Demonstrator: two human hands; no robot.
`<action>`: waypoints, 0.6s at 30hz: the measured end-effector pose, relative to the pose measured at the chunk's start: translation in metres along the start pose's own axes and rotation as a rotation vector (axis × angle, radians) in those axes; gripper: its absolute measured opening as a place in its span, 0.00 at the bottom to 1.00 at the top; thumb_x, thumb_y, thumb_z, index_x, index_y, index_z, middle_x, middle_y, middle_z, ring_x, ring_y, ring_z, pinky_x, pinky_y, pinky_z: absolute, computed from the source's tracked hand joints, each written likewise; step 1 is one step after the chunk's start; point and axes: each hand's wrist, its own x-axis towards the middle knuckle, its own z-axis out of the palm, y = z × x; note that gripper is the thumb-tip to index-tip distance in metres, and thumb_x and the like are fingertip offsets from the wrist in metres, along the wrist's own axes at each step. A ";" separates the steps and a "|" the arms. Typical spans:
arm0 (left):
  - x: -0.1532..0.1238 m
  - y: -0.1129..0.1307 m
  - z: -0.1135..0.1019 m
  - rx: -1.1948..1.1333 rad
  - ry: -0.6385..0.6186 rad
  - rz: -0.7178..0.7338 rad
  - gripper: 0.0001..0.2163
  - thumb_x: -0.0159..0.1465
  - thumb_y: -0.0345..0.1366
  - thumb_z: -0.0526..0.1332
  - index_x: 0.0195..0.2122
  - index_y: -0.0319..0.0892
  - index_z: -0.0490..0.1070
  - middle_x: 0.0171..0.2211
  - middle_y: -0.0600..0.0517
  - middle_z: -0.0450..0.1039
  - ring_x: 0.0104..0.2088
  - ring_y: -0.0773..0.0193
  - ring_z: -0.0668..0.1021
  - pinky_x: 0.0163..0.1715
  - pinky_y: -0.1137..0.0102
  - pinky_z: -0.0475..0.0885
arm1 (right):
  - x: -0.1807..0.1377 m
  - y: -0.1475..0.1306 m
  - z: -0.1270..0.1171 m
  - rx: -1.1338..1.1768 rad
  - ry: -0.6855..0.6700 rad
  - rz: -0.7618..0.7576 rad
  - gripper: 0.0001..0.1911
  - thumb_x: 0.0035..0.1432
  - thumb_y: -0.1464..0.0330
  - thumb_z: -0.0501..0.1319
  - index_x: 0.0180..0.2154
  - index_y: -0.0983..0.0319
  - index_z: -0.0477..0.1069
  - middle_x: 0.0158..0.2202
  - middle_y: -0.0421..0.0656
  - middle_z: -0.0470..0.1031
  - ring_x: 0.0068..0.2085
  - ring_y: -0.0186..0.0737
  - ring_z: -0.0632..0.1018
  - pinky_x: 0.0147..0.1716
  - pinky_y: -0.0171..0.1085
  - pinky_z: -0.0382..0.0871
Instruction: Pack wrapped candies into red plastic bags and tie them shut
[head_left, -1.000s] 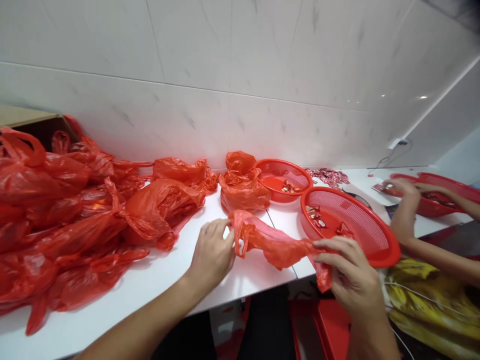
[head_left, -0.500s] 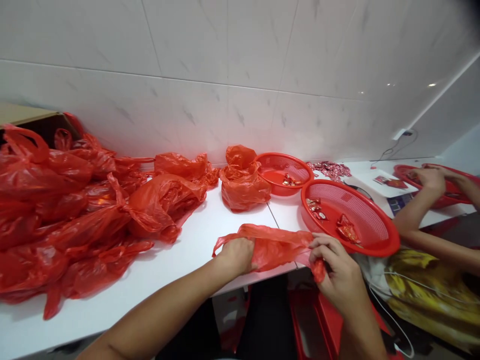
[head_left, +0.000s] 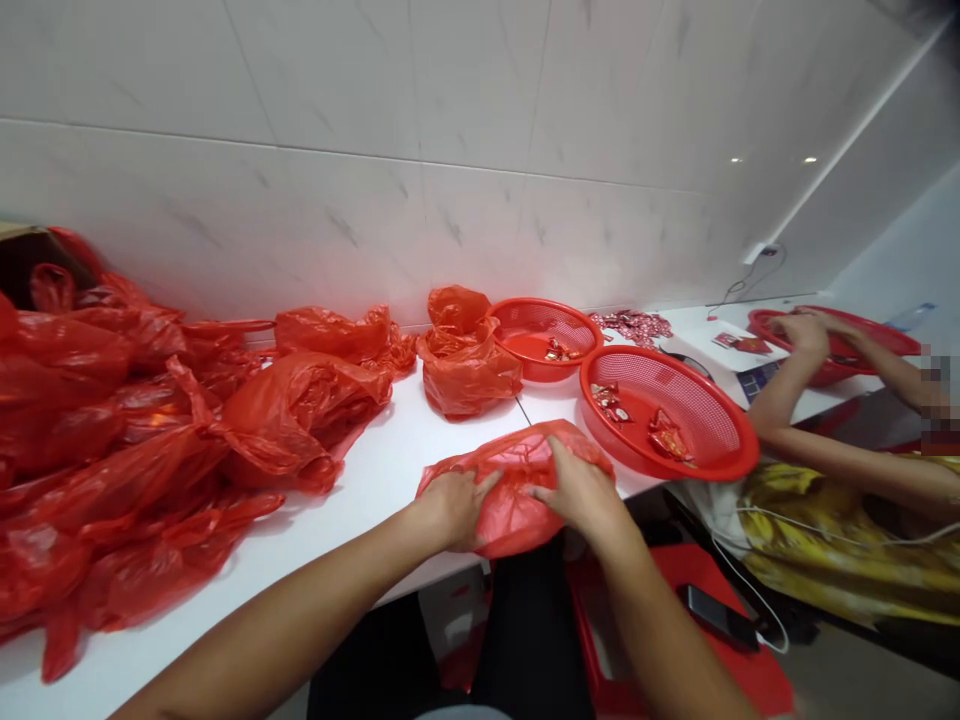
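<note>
A thin red plastic bag (head_left: pixel 517 470) lies crumpled at the front edge of the white counter (head_left: pixel 390 470). My left hand (head_left: pixel 454 505) grips its left side with curled fingers. My right hand (head_left: pixel 581 490) presses on its right side, fingers bent into the plastic. Just right of the bag stands a red mesh basket (head_left: pixel 720 440) holding a few wrapped sweets (head_left: pixel 667 440). A second red mesh basket (head_left: pixel 544 335) with sweets sits behind it.
A large heap of red plastic bags (head_left: pixel 127 430) covers the counter's left half, and a filled bag (head_left: pixel 461 355) stands by the wall. At the right, another person's hands (head_left: pixel 806 330) reach into a third red basket (head_left: pixel 862 335). Red stools and a phone (head_left: pixel 720 615) sit below.
The bag was stretched out between my hands above the counter edge. Both hands have since come together and bunched it into a mound on the counter. The view has shifted a little to the right.
</note>
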 end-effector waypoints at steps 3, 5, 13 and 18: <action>-0.001 -0.014 0.000 -0.016 0.011 0.049 0.51 0.54 0.47 0.73 0.76 0.41 0.52 0.57 0.31 0.77 0.53 0.32 0.81 0.52 0.50 0.74 | 0.036 0.023 -0.006 -0.057 -0.215 0.030 0.33 0.45 0.61 0.79 0.53 0.59 0.76 0.50 0.52 0.83 0.53 0.59 0.82 0.50 0.46 0.74; 0.006 -0.025 0.002 -0.067 0.025 0.081 0.54 0.54 0.46 0.72 0.77 0.36 0.47 0.57 0.30 0.77 0.54 0.33 0.81 0.53 0.51 0.75 | 0.053 0.028 -0.001 -0.065 -0.287 0.034 0.33 0.40 0.62 0.81 0.49 0.61 0.78 0.49 0.52 0.83 0.52 0.59 0.82 0.51 0.46 0.74; 0.034 -0.060 0.015 -0.267 0.091 0.129 0.40 0.54 0.54 0.70 0.66 0.42 0.68 0.61 0.39 0.75 0.60 0.39 0.78 0.58 0.55 0.73 | 0.051 0.025 -0.021 0.060 -0.462 -0.109 0.40 0.44 0.59 0.79 0.59 0.59 0.76 0.55 0.50 0.81 0.53 0.54 0.83 0.54 0.47 0.76; 0.029 -0.061 0.024 -0.294 0.174 0.119 0.39 0.54 0.53 0.70 0.66 0.44 0.69 0.61 0.41 0.76 0.60 0.41 0.78 0.60 0.54 0.71 | 0.054 0.034 -0.136 0.367 -0.415 -0.397 0.21 0.59 0.59 0.71 0.52 0.59 0.79 0.49 0.47 0.83 0.46 0.46 0.85 0.46 0.43 0.79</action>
